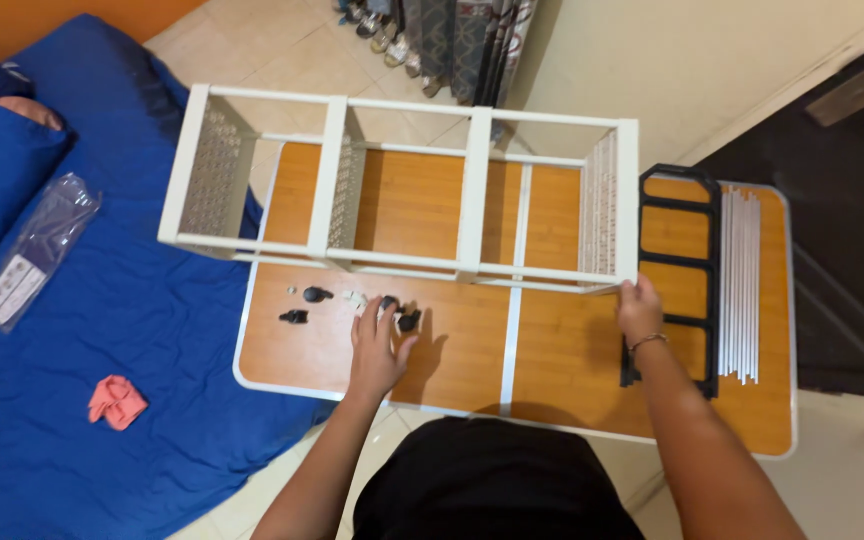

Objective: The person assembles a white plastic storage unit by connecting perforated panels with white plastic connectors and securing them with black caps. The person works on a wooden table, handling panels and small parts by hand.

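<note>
White shelf frame (407, 185): lying on its side across the far half of the folding table (472, 370), four uprights joined by thin rails, perforated side panels at its left end; the left end overhangs the table's left edge.
Right hand (638, 310): at the frame's near right corner, fingers curled on the end upright, gripping it.
Left hand (376, 350): flat on the tabletop near the left near edge, fingers spread and holding nothing, fingertips touching a small black caster (390, 302); a second caster (409, 321) just beside the thumb.
Two more black casters (316, 294) and small white fittings (354, 298): loose on the table, left of the hand, below the frame.
Black ladder-shaped panel (677, 280): flat at the table's right side, just beside the right hand.
Bundle of white rods (742, 285): along the right edge, beside the black panel.
Blue mattress (102, 330): left of the table, bearing a clear plastic bag (37, 250) and a pink cloth (117, 402).
</note>
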